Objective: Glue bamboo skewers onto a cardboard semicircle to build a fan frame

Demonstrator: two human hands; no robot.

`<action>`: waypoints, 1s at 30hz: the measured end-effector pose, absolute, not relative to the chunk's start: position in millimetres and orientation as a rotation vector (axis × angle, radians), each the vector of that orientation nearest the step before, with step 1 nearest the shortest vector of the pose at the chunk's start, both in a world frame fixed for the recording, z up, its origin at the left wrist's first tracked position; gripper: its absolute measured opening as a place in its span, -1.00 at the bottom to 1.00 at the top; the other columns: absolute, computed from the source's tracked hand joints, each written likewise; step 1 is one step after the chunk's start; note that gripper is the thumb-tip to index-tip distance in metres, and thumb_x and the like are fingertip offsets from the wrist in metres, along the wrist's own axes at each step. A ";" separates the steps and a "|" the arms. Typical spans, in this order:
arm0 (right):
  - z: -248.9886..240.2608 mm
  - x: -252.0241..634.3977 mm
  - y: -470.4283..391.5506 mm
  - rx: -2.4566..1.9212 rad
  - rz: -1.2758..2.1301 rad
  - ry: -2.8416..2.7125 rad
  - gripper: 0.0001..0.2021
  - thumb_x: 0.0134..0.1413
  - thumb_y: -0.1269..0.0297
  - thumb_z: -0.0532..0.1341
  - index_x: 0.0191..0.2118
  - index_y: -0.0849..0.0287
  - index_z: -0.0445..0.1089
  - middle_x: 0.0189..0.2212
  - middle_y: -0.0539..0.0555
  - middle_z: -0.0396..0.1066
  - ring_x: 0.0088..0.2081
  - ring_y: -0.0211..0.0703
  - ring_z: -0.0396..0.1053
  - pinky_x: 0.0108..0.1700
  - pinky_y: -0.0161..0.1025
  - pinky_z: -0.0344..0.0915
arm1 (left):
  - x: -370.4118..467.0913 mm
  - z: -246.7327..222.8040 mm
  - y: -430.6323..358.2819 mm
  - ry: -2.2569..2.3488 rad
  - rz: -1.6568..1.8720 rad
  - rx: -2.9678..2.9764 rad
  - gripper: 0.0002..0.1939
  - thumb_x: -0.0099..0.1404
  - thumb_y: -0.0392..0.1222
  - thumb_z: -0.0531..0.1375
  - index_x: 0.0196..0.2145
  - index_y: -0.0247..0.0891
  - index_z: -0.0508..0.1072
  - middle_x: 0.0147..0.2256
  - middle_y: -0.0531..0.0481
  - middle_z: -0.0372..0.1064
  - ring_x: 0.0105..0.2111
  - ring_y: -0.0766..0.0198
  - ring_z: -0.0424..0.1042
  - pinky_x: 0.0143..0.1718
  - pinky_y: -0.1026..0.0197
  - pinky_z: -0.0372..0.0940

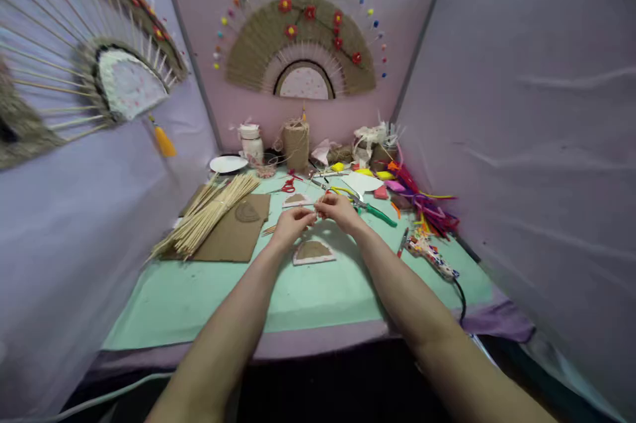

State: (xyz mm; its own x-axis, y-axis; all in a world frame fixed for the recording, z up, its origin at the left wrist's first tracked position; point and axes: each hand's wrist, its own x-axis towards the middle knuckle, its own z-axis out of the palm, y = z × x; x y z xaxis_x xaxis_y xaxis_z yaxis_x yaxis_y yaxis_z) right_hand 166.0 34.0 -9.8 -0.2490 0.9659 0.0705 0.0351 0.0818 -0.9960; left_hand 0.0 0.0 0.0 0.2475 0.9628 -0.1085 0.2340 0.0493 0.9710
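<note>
My left hand [294,224] and my right hand [338,209] meet over the middle of the table, fingers pinched close together. Whatever lies between the fingertips is too small to make out. Just below them lies a half-round cardboard piece [314,250] with a pale spotted border. A second half-round piece [295,199] sits behind my left hand. Tips of a few thin sticks [269,231] show left of that hand. Beyond my right hand are green-handled pliers [379,214], and red-handled scissors [288,186] lie behind both hands.
Bamboo sticks [213,214] lie on a cardboard sheet [243,237] at left. On the right are a patterned glue gun [431,257] with a cord and colourful pipe cleaners [434,214]. A twine roll [296,146] and jars line the back. Decorated fans [253,45] hang on the walls.
</note>
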 end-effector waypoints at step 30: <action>-4.2 155.5 23.7 -0.973 1.345 -1.352 -0.68 -0.27 0.07 0.41 -0.44 0.21 0.44 -0.61 -0.09 0.30 -0.56 -0.37 0.16 -0.50 -0.35 0.07 | -5.6 3.1 -5.1 1.014 0.921 1.088 -0.70 -0.11 -0.11 0.46 -0.46 -0.35 0.54 -0.45 -0.10 0.50 -0.47 0.36 0.42 -0.37 0.29 0.37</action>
